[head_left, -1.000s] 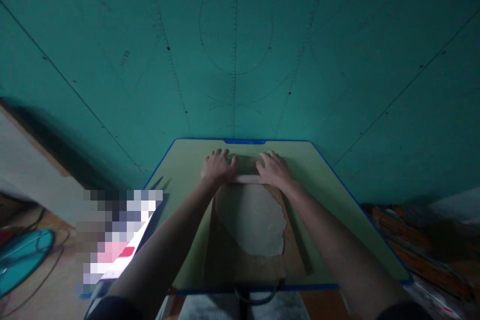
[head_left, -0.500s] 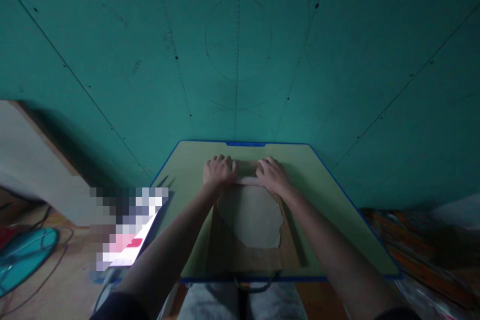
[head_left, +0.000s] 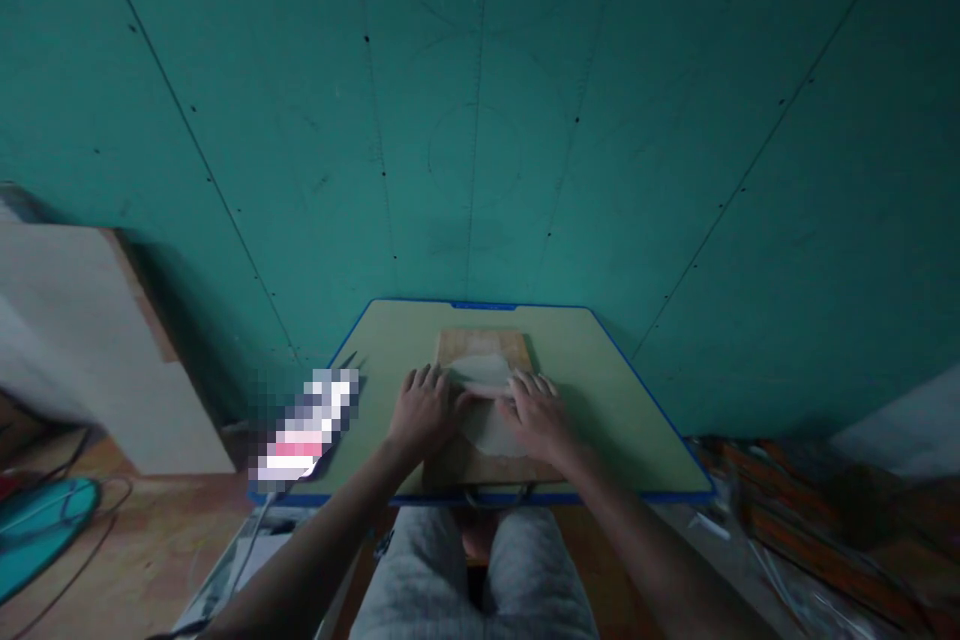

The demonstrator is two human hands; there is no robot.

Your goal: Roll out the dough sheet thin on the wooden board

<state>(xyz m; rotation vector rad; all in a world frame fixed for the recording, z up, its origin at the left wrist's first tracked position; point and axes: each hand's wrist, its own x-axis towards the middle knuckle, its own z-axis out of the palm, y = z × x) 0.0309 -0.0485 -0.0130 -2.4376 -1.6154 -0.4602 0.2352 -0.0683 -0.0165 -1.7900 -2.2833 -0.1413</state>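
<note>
A thin, pale sheet of dough (head_left: 496,432) lies flat on a wooden cutting board (head_left: 491,342). Across the dough runs a pale rolling pin (head_left: 484,394), only its middle showing between my hands. My left hand (head_left: 426,408) is closed over its left end, palm down. Over the right end, my right hand (head_left: 538,410) is closed in the same way. Dough shows both beyond the pin and on my side of it. The pin's ends are hidden under my palms and fingers.
The board rests on a pale folding table (head_left: 615,400) with a blue edge, against a green wall (head_left: 480,200). A lit, blurred-out device (head_left: 307,430) stands at the table's left edge. A white panel (head_left: 112,340) leans at the left; a teal round object (head_left: 49,530) is on the floor.
My hands have drawn the rolling pin from the far end of the dough back toward my body. Dough now shows beyond the pin. The camera view has shifted.
</note>
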